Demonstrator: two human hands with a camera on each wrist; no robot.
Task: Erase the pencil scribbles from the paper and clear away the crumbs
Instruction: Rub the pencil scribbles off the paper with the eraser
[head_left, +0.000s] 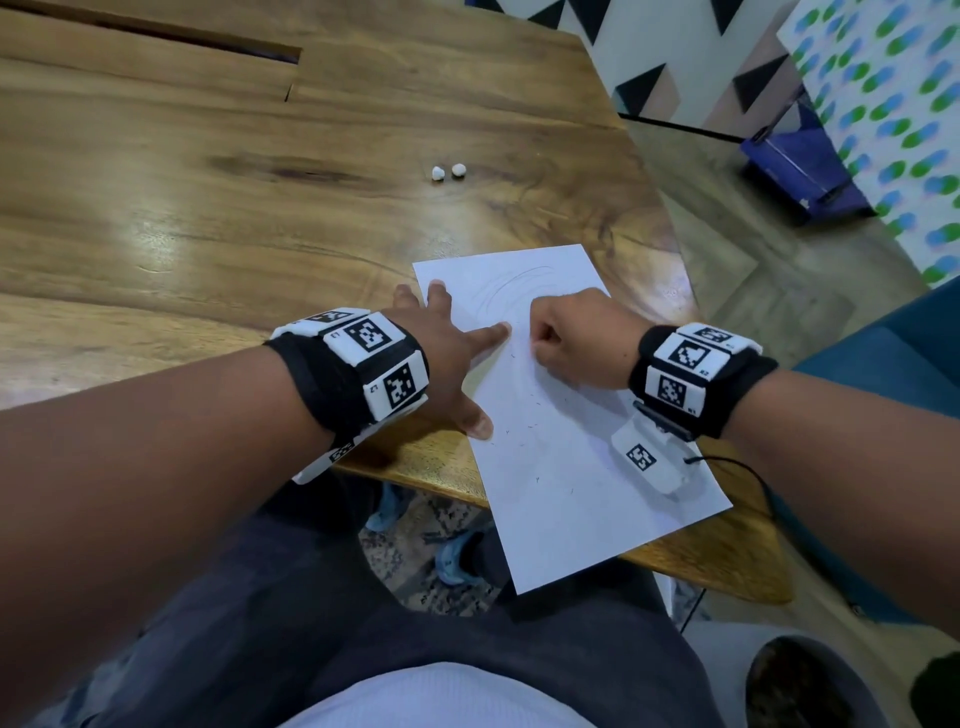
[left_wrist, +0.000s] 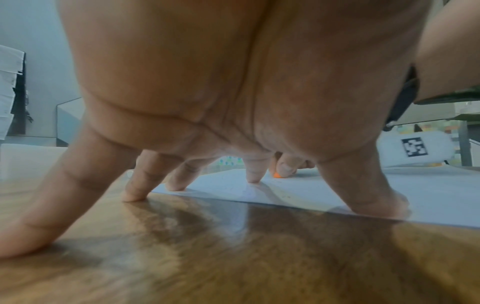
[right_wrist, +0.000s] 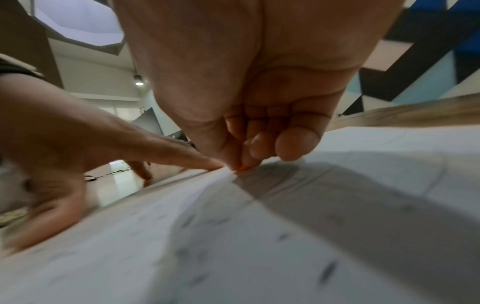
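Note:
A white sheet of paper (head_left: 561, 447) lies at the table's near right corner, its lower end hanging over the edge. Faint curved pencil scribbles (head_left: 514, 283) remain near its top. Dark eraser crumbs (head_left: 530, 415) are scattered over its middle. My left hand (head_left: 447, 358) is spread flat, fingers straight, pressing the paper's left edge; some fingertips (left_wrist: 179, 186) sit on the paper, others on the wood. My right hand (head_left: 566, 338) is curled and pinches a small orange eraser (right_wrist: 241, 168) whose tip touches the paper beside the left index finger. The orange eraser (left_wrist: 277, 175) also shows past my left fingers.
The wooden table (head_left: 208, 208) stretches away to the left and back. Two small white lumps (head_left: 448, 171) lie on it beyond the paper. A long slot (head_left: 156, 31) cuts the far tabletop. A blue bin (head_left: 800, 161) stands on the floor to the right.

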